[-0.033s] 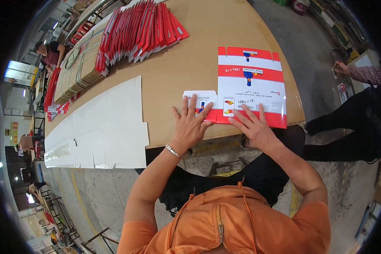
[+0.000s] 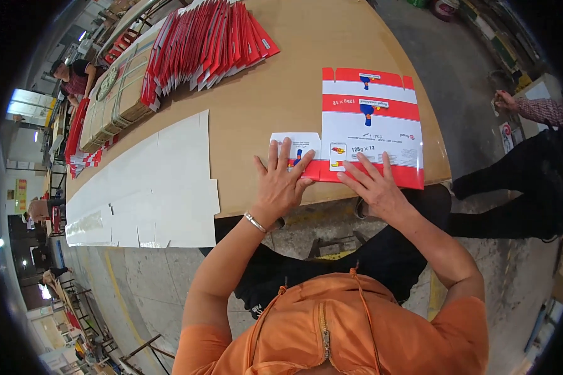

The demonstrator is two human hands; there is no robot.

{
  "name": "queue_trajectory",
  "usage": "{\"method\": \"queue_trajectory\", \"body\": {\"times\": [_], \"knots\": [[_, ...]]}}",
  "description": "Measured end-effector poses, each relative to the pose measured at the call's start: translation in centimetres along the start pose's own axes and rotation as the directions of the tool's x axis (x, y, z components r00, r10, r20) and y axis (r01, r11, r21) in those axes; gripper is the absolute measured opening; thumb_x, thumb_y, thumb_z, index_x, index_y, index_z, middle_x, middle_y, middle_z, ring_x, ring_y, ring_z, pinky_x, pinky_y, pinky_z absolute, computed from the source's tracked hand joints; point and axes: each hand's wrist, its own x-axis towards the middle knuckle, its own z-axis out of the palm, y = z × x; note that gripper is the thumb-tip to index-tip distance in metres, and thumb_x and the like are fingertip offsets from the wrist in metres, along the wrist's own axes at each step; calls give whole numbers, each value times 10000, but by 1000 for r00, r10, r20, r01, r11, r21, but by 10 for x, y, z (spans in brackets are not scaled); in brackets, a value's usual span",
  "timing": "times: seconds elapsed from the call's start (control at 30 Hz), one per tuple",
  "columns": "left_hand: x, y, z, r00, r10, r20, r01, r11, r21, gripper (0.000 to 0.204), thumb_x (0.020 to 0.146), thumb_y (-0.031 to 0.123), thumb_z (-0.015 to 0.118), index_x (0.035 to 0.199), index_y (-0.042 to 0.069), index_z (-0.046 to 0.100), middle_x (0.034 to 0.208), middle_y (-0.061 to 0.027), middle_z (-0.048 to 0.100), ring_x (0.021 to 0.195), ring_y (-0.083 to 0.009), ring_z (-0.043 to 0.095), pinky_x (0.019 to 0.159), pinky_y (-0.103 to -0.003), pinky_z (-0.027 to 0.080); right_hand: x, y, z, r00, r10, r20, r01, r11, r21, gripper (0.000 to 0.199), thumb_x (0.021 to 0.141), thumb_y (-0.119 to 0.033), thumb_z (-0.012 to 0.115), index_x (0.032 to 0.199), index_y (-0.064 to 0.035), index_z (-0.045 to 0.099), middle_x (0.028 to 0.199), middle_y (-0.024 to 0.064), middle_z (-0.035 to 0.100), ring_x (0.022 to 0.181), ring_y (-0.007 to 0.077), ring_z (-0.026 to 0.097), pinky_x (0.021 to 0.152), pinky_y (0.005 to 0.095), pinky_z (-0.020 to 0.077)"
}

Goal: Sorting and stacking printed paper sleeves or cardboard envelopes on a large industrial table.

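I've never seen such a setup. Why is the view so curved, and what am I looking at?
There's no machine, just a person in orange using bare hands. A wide fisheye camera worn on the head looks down, bending straight edges. The left hand and right hand lie spread on a red-and-white carton near the edge of the table; neither grip is closed around it. To its left lies a white sheet; farther off are red pieces and a strapped bundle.
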Motion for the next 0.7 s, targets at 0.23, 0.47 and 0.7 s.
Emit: {"method": "queue_trajectory", "body": {"times": [0.23,0.47,0.7], "knots": [[10,2,2,992,-110,66,116,988,-102,654,884,580,527,1457,289,401,1569,-201,181,1452,-425,117,1015,-766,106,2,10,-2,998,-55,5,55,997,48,726,789,-40,620,1457,-178,372,1531,41,330,1421,319,281,1085,668,236],[81,-2,-2,949,-300,101,316,905,-284,899,696,508,775,1431,137,415,1554,-205,221,1447,-414,141,1068,-711,105,14,12,-16,996,-83,-36,88,973,212,656,782,50,549,1409,-113,441,1492,57,402,1377,289,362,1112,611,243],[35,43,15,879,-472,75,308,441,-843,642,874,286,671,1383,-16,422,1289,-241,549,1259,-336,485,1056,-438,358,-89,-80,8,814,408,413,-212,-455,865,489,927,-183,615,1369,-60,447,1276,127,582,1201,296,548,970,443,472]]}}
